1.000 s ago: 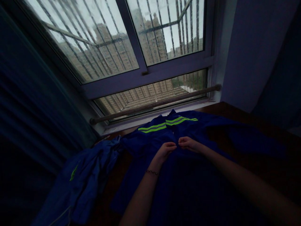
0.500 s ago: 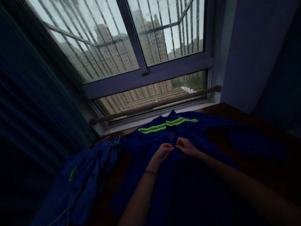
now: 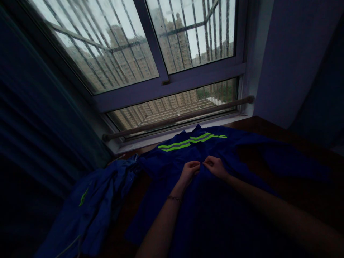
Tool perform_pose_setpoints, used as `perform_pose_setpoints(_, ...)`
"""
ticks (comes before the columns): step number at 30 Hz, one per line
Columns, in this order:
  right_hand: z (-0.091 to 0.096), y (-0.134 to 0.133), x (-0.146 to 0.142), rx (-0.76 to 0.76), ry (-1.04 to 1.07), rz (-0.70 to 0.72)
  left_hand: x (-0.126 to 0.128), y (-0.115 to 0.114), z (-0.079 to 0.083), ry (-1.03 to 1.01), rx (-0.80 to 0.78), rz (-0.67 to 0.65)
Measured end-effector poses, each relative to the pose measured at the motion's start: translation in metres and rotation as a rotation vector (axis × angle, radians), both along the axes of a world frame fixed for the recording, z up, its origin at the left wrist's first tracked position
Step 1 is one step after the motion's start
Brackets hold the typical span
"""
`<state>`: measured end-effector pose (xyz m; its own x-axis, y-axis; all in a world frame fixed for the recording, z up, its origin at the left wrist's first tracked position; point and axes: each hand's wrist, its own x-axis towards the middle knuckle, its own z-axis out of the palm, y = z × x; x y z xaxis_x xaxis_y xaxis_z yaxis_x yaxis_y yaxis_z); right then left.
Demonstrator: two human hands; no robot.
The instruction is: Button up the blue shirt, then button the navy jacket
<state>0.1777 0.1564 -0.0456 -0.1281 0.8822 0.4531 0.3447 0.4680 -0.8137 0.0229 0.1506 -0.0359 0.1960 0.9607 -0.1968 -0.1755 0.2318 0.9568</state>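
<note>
A dark blue work jacket point(image 3: 215, 211) with neon green stripes lies spread on a dark wooden surface below a window. My left hand point(image 3: 189, 170) and my right hand point(image 3: 214, 166) meet at the jacket's front opening, just below the striped chest band. Both hands are closed, pinching the cloth edges on either side of the placket. A thin bracelet circles my left wrist.
A second blue garment point(image 3: 94, 204) with a green mark lies crumpled at the left. The barred window point(image 3: 150, 53) and a wooden rod point(image 3: 177, 118) run along the sill behind. A dark curtain point(image 3: 34, 118) hangs at the left, a wall corner at the right.
Both hands have stayed at the jacket's front, with small finger shifts; the right hand moved slightly left toward the left hand. The jacket has not moved.
</note>
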Motion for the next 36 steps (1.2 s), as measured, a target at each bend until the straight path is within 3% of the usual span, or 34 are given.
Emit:
perform_pose_setpoints(7, 0.000, 0.001, -0.001, -0.065, 0.023, 0.023, 0.008, 0.001, -0.007, 0.204, 0.253, 0.057)
perform_pose_setpoints(13, 0.002, -0.005, -0.003, -0.001, -0.126, 0.019, 0.011, -0.007, -0.009, 0.623, 0.603, 0.127)
perform_pose_setpoints(16, 0.000, -0.006, -0.005, -0.017, -0.169, 0.012, 0.013, -0.011, -0.008, 0.787, 0.699, 0.115)
perform_pose_setpoints(24, -0.006, 0.002, -0.004, -0.091, -0.152, -0.052, 0.013, -0.010, -0.008, 0.813, 0.715, 0.074)
perform_pose_setpoints(36, -0.010, 0.004, -0.004, -0.126, -0.087, 0.020, 0.014, -0.011, -0.007, 0.791, 0.662, 0.085)
